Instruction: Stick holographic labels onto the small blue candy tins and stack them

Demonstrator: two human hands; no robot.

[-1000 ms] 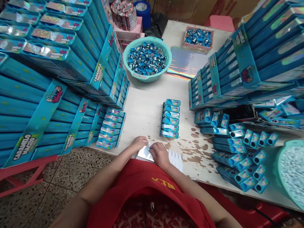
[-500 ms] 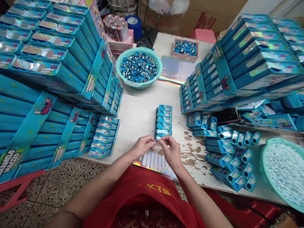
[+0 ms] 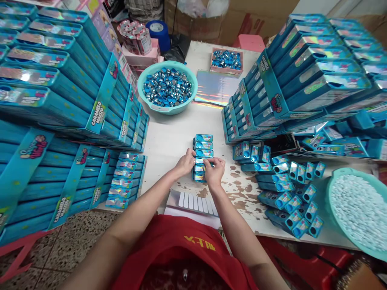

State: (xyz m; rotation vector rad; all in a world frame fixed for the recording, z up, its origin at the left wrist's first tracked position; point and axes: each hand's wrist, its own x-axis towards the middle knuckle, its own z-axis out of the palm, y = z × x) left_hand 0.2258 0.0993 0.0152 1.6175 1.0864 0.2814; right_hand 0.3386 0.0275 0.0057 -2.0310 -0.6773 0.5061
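Blue box row (image 3: 204, 153) stands on the worktop (image 3: 169, 133), long axis running near to far, between left hand (image 3: 184, 164) and right hand (image 3: 214, 171), both touching it; whether either is clamped, I cannot tell.

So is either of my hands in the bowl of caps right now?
No, your left hand and right hand are both at the row of blue boxes, clear of the bowl.

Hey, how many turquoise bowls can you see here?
2: one bowl of metallic caps, upper left of centre; another bowl of white pieces, far right. Others may be hidden.
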